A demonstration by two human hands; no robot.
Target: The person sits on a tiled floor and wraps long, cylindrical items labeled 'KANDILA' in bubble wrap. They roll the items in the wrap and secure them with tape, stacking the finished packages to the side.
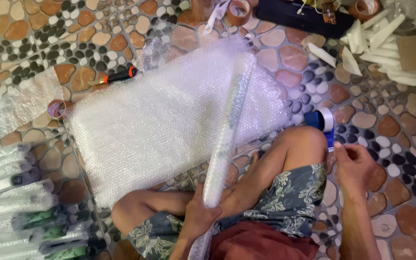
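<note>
Step in hand: we think we are wrapping a long thin tube rolled in clear bubble wrap (227, 130); the roll looks done but not yet taped.
Left hand: our left hand (199, 217) is closed around the low end of the tube and holds it up at a slant.
Right hand: our right hand (353, 163) sits by the blue tape holder with a white roll of tape (322, 121). The fingers are pinched together. We cannot tell if they have a bit of tape between them.
Next move: we judge it needs a piece of tape stuck on the loose edge, while the left hand keeps the tube from unrolling.
Where the tube is: it runs from our lap, over our bare knee, up across the big flat sheet of bubble wrap (160, 120) on the pebble-pattern tile floor (400, 110).
How the tube looks: long, thin, bumpy and see-through, with something pale and greenish inside.
Nearby: a pile of wrapped tubes (15, 202) lies far to our left. An orange and black cutter knife (116, 76) rests just past the sheet.
</note>
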